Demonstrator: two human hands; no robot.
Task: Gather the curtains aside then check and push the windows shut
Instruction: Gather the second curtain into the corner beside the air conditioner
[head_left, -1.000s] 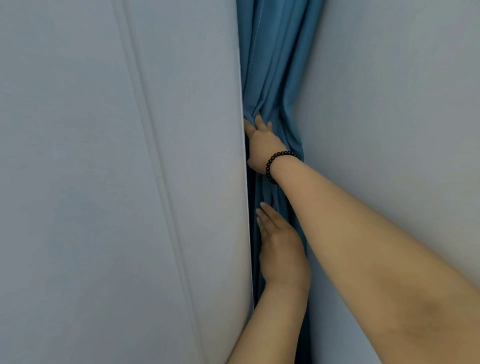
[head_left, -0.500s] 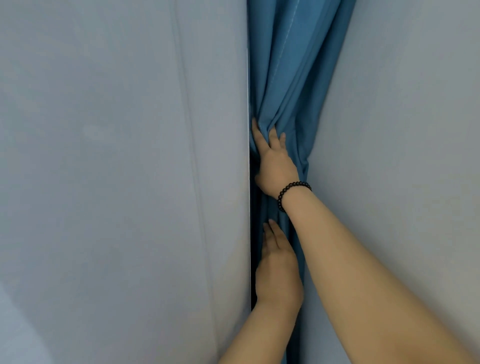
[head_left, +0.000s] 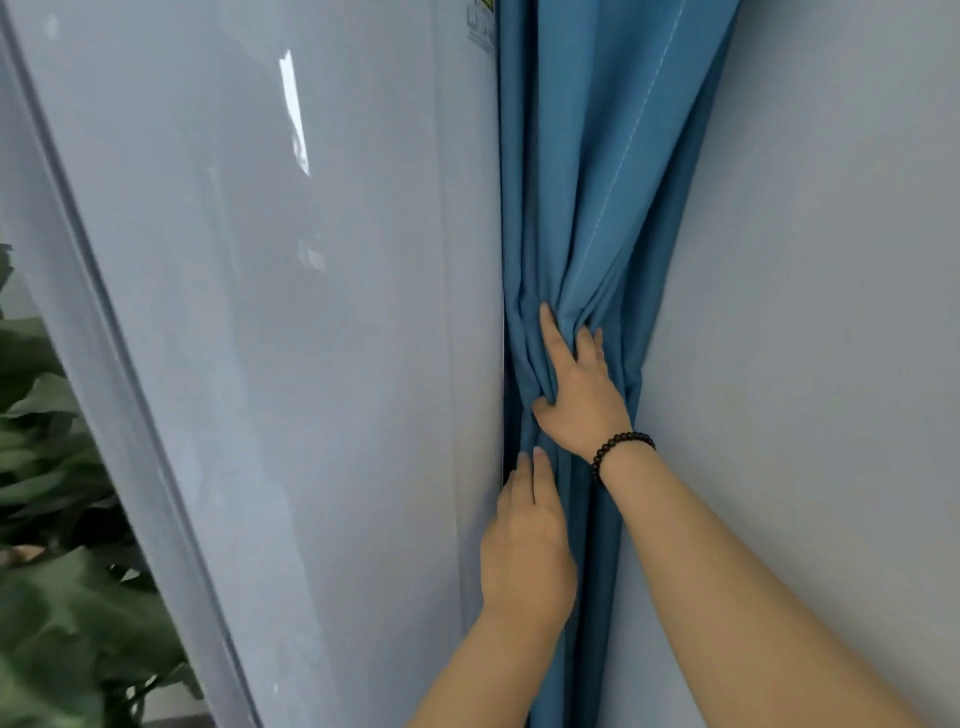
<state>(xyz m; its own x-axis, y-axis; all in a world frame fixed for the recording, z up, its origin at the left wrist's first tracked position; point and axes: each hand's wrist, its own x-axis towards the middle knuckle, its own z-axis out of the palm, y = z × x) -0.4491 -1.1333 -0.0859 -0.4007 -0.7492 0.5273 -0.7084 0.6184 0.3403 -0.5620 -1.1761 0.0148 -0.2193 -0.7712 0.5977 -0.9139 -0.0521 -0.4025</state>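
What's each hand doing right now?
Left hand: open, flat against the gathered blue fabric curtain.
Right hand: fingers spread, bunching the curtain's folds.

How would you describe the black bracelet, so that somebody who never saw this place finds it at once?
Start at the blue curtain, bunched in the corner between the glossy white panel and the plain wall. Two hands press on it; take the upper one, the right hand. The bracelet of small black beads circles its wrist, whereas the left hand below has a bare wrist.
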